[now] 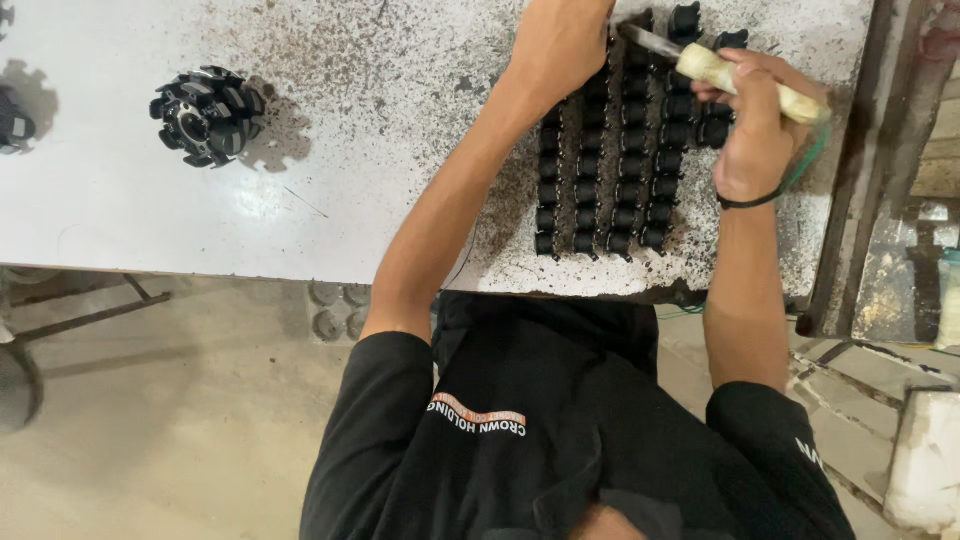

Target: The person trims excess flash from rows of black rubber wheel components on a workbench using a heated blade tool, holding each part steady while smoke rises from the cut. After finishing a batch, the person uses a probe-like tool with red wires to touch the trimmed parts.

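The right hand (757, 130) is wrapped tight around a tool with a pale, cream-coloured handle (752, 84), with its metal blade (648, 41) pointing left toward the other hand. The left hand (562, 42) is curled down on the top end of the rows, fingers closed over something small there. It's tucked under the hand, so I can't tell exactly what it's pinching. There's a thin black band (752, 200) on the right wrist.

Right under and between both hands sit the small black parts (605, 180), lined up in about four neat rows running toward the near edge of the desk (120, 190). A few loose ones sit at the far end beside the blade.

The desk top is white and speckled all over with dark grit, thickest around the rows. Well off to the left is a round black toothed wheel (208, 116), sitting alone. Another dark piece (12, 122) is cut off at the left edge. The forearms cross over the near side of the rows, covering part of the leftmost one.
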Demonstrator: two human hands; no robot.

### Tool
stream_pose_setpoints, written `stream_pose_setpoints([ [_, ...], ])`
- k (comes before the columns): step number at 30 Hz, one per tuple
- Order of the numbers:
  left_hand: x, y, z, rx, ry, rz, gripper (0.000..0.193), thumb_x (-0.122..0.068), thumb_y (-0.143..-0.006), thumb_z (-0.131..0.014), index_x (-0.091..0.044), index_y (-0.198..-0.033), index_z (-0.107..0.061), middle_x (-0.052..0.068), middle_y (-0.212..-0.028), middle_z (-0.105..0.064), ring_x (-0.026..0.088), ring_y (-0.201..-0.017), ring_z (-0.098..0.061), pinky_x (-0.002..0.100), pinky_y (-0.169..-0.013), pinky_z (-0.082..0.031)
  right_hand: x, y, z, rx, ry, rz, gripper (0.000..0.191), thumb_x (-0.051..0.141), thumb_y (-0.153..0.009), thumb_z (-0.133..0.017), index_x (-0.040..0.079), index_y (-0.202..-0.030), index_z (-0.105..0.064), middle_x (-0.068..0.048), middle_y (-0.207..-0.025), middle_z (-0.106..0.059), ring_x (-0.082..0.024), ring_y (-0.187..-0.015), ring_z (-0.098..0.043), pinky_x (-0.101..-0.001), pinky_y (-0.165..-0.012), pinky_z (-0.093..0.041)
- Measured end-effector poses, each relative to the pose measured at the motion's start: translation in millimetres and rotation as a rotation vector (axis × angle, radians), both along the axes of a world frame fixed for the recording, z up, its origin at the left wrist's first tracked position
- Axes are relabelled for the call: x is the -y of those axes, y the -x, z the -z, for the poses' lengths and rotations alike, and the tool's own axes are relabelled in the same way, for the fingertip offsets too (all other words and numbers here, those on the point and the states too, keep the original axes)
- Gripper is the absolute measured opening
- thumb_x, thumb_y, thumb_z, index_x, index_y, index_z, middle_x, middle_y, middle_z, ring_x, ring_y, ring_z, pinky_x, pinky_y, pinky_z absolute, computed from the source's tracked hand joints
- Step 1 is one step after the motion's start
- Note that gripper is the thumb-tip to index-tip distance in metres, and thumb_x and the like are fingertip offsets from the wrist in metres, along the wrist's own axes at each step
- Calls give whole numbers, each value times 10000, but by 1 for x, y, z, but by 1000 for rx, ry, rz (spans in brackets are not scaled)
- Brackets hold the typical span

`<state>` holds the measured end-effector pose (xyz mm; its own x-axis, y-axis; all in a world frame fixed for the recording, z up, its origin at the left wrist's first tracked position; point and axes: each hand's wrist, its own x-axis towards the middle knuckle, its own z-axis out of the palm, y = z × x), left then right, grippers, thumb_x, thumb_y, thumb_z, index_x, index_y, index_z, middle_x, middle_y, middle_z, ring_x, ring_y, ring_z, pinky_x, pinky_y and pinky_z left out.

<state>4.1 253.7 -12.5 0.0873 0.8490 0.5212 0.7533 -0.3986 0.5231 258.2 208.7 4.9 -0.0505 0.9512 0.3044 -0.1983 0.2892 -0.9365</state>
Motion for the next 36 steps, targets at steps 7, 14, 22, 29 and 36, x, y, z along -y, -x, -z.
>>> stream_pose_setpoints([
  [7,36,4,-1,35,-33,-40,199,-40,-822,-679,-66,-1020,-675,167,-960,-686,425,-710,-684,512,-588,-558,22,-3,0,52,-125,30,154,15,-1108,-633,-92,-1179,-719,-251,-1133,-731,-326,-968,-765,-392,-810,-666],
  [14,43,-2,14,-41,4,-83,128,-67,-867,-691,-135,-961,-742,97,-981,-686,371,-719,-708,489,-609,-579,26,-7,16,87,-28,-50,207,50,-1130,-622,-102,-1235,-717,-243,-1137,-738,-315,-993,-760,-368,-832,-651],
  [22,31,-6,20,65,46,-23,77,-51,-839,-693,-38,-915,-698,187,-851,-674,432,-783,-673,533,-665,-544,17,-12,20,-14,50,-55,198,58,-1104,-633,-90,-1188,-735,-240,-1109,-747,-333,-899,-762,-383,-763,-644],
  [29,31,-10,17,46,33,-55,94,5,-783,-649,-1,-867,-692,212,-822,-664,447,-763,-663,537,-619,-527,26,-6,17,2,12,-10,197,85,-1105,-652,-90,-1173,-712,-236,-1103,-736,-332,-905,-756,-379,-753,-646],
  [36,34,-5,13,63,23,-38,63,-43,-745,-707,-51,-783,-757,177,-756,-692,415,-694,-688,508,-619,-560,29,-3,12,-23,31,79,225,72,-1082,-663,-130,-1157,-728,-253,-1061,-745,-323,-889,-756,-383,-762,-643],
])
